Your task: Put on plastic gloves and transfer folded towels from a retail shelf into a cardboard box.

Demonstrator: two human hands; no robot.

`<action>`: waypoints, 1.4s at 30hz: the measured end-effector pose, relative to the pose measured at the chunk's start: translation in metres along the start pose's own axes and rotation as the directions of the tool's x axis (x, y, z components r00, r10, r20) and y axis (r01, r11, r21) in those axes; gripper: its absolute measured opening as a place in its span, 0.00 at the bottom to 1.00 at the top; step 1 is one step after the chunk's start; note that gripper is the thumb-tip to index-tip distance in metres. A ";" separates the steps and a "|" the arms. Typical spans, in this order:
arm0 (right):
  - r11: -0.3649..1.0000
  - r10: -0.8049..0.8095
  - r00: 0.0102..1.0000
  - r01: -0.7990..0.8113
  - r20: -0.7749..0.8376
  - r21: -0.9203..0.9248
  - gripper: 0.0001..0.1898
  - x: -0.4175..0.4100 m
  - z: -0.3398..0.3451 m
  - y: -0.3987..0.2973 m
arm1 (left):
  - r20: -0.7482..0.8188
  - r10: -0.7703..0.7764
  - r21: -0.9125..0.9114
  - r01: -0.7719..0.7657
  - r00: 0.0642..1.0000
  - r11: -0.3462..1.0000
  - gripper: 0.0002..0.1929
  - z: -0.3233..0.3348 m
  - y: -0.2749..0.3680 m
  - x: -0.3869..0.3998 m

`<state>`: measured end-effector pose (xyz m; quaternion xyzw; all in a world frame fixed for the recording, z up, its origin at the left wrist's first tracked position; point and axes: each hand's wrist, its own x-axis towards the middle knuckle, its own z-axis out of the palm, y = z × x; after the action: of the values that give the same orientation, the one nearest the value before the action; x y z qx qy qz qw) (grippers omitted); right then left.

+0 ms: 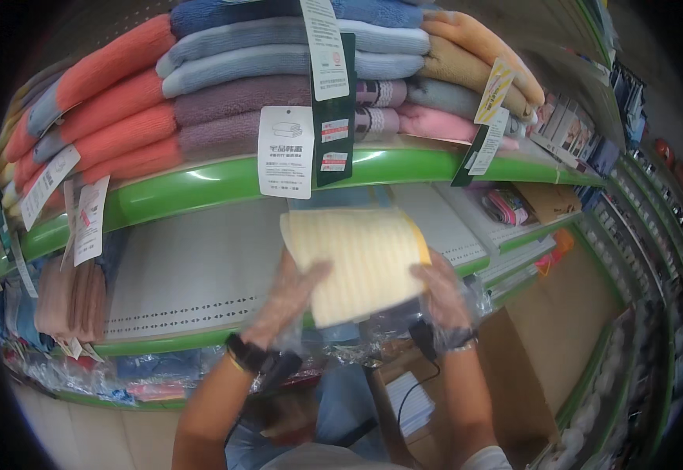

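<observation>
A folded pale yellow striped towel point(365, 258) is held up in front of the shelves, with a brighter yellow edge on its right. My left hand point(294, 291) grips its lower left side, thumb on top and fingers hidden underneath. At the right edge, my right hand point(444, 294) pinches the same towel. Both hands look slightly blurred and seem covered by thin clear plastic gloves. Beneath and behind the towel runs a white perforated shelf point(182, 270). Part of something light blue point(341, 197) shows just behind the towel's top edge.
Folded towels point(241, 64) in several colours fill the upper shelf, tags hanging over its green edge point(200, 182). Pinkish-brown towels point(71, 299) stand at the lower left. Plastic-wrapped packs point(159, 370) lie below. An open cardboard box point(506, 376) sits at the lower right.
</observation>
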<state>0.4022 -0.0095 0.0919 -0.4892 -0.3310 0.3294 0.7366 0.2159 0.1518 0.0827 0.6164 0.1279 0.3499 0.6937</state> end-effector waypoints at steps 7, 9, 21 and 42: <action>0.718 -0.020 0.984 -0.107 -0.174 -0.688 0.28 0.044 -0.027 0.052 | -0.223 -0.233 0.329 0.298 0.946 0.896 0.39 -0.037 -0.060 0.030; 0.744 -0.011 0.982 -0.118 -0.189 -0.658 0.28 0.040 -0.027 0.053 | -0.138 -0.276 0.396 0.309 0.951 0.865 0.38 -0.040 -0.062 0.028; 0.560 -0.246 0.964 0.054 -0.103 -0.827 0.18 0.021 -0.026 0.066 | -0.005 0.137 0.678 -0.097 0.991 0.729 0.34 -0.057 -0.102 0.038; -0.061 0.001 0.559 -0.827 -0.829 -0.558 0.14 -0.325 -0.264 0.294 | 0.246 -0.002 0.964 -0.245 0.969 -0.107 0.32 -0.053 -0.047 -0.074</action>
<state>0.3856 -0.3158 -0.3173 -0.9888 -0.0081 0.0812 0.1250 0.1456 0.1454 0.0085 0.9618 0.2286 0.1494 -0.0165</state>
